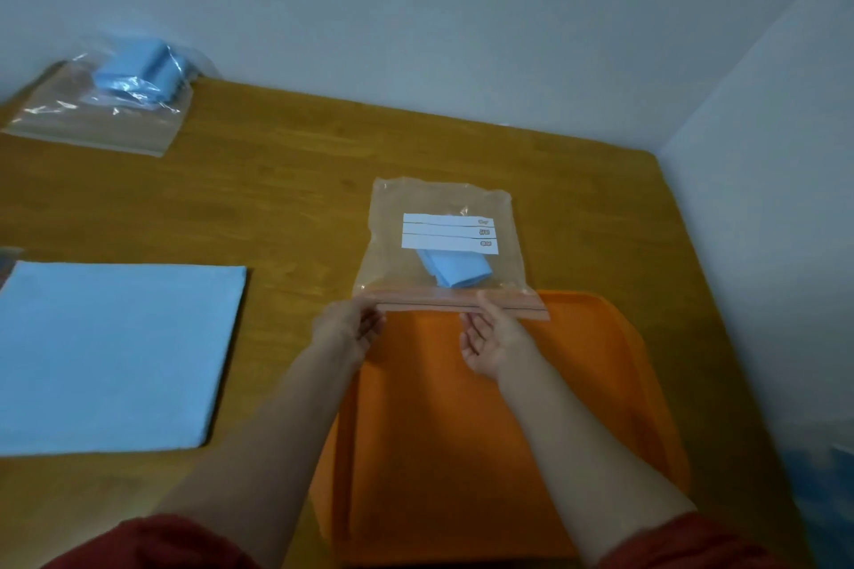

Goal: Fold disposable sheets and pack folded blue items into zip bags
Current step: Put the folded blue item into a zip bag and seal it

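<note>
Both hands on the zip bag [443, 240], at its near edge. My left hand [349, 323] pinches the left end of the zip strip [434, 301], fingers curled onto it. My right hand [494, 342] pinches the same strip further right, past its middle, palm turned partly up. The right end of the strip sticks out beyond that hand.

The bag lies flat on the wooden table [286, 199], its zip edge toward me and overlapping the far rim of the orange tray [462, 430]. Whether the strip is sealed along its length, I cannot tell.

Inside the bag: one folded blue item [455, 270], lying tilted in the lower middle, its top half hidden behind the white label [450, 233]. The label has three lines; its print is too small to read.

Left of me, a flat blue sheet [115, 356] spread on the table, well apart from the bag.

Far left corner of the table, against the wall: a second bag [92, 125], clear plastic, with a bundle of blue folded pieces [138, 69] bulging in its far end.

Red sleeves [152, 543] at the bottom of view, forearms bare
</note>
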